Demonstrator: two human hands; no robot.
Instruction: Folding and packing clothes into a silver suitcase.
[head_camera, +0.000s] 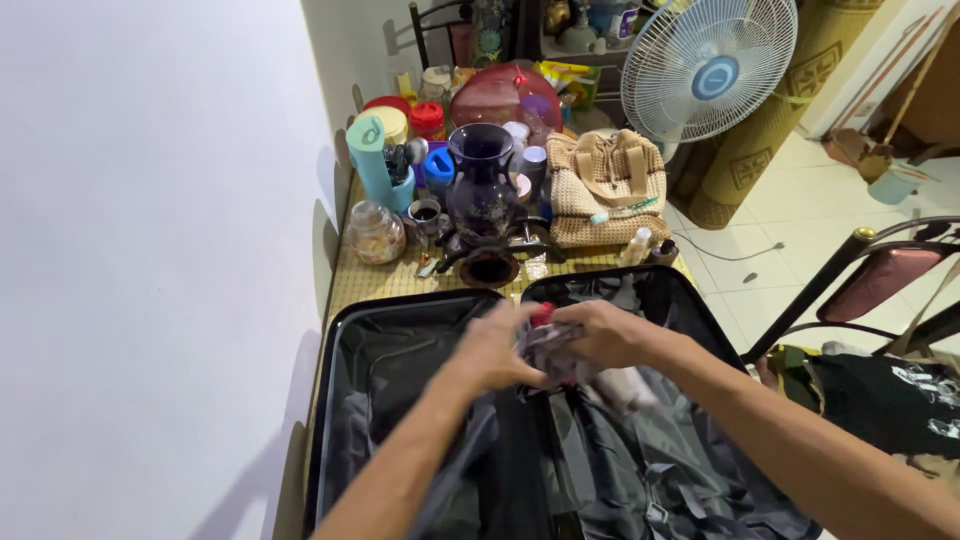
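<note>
A crumpled grey bundle of cloth (553, 345), with a small red piece showing at its top, sits between both hands above the middle of an open black suitcase (400, 330). The left hand (492, 352) has its grip closed on the bundle's left side, fingers curled over it; the right hand (605, 333) has its grip closed on the right side and top, so the cloth is pinched from both sides and held clear of the case lining. What kind of garment it is cannot be told, as the hands are blurred.

The suitcase lies open on a worktop (385, 278) covered with a woven mat, its two halves lined in grey. Just beyond the case stands a dark glass vase (482, 185) on a black stand, with a beige knitted bag (607, 188) to its right and a glass jar (377, 233) to its left. A white standing fan (708, 66) is behind the bag. A chair (880, 280) stands to the right, with dark clothing (885, 400) lying beside it.
</note>
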